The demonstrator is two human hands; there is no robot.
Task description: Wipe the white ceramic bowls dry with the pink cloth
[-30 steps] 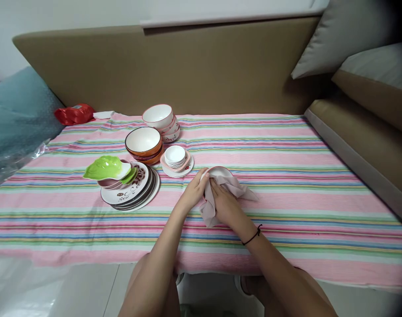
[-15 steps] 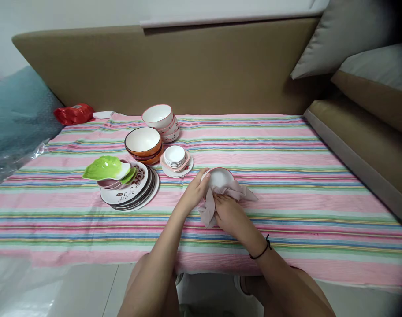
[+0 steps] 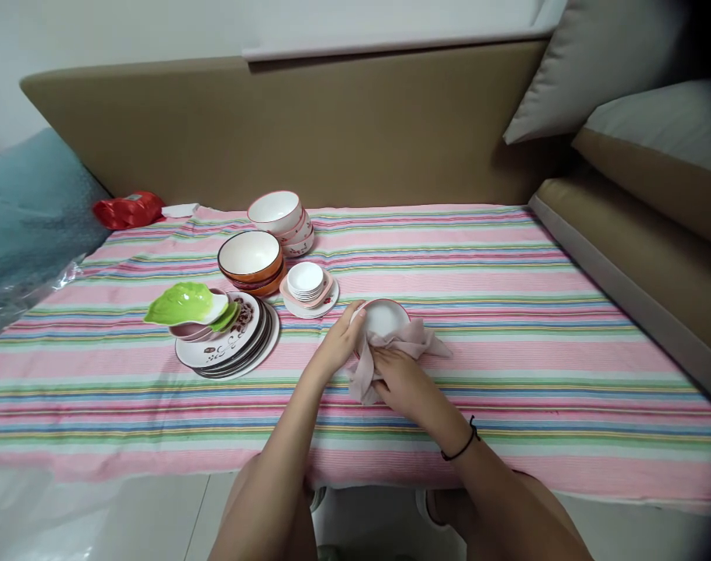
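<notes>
Bowl (image 3: 386, 315), white inside with a reddish rim, is between the hands over the near part of the striped cover (image 3: 542, 312), right of the small dishes (image 3: 305, 277); whether its base touches the cover cannot be told. Left hand (image 3: 340, 341): fingers clamped on the left side. Right hand (image 3: 400, 380): fingers together, gripping soft, limp cloth (image 3: 412, 338) at the near rim. Assessment: bowl probably ceramic, stiff, fairly light, slippery, liable to chip; best held at the side, thumb opposing fingers.
</notes>
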